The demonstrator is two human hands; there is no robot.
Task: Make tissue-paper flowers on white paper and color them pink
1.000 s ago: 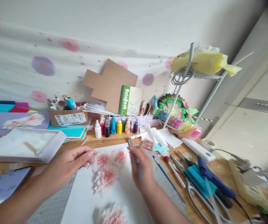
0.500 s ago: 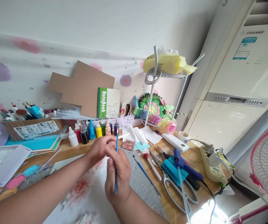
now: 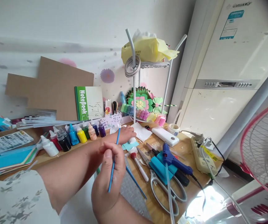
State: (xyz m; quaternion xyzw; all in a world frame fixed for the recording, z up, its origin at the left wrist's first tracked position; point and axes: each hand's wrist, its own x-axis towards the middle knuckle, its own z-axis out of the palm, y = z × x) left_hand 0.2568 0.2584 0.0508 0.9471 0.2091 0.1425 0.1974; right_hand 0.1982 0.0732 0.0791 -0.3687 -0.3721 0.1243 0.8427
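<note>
In my right hand [image 3: 109, 177] is a thin blue paintbrush [image 3: 112, 169], held upright and slightly tilted with its tip up. The thumb and curled fingers close around its handle. My left hand [image 3: 125, 134] reaches forward, palm down, past the brush to the white rolled paper [image 3: 132, 141] and a light-blue paper piece [image 3: 127, 145]. Its fingers look stretched out, though their undersides are hidden. A second blue brush [image 3: 136, 183] lies on the grey cutting mat [image 3: 130, 194], close to my right hand. A white-handled makeup brush [image 3: 140, 168] lies beside it.
Paint bottles [image 3: 73, 135] line the back left, before a notebook [image 3: 90, 104]. To the right lie scissors [image 3: 157, 186], a blue glue gun [image 3: 175, 160], a white slim device [image 3: 165, 137] and a power strip [image 3: 202, 155]. A white rack [image 3: 134, 90] stands behind; a pink-rimmed fan [image 3: 243, 140] is at right.
My left hand has moved away from my right hand, forward and right to the white papers. The right hand still holds the paintbrush, now more tilted. The view has turned right.
</note>
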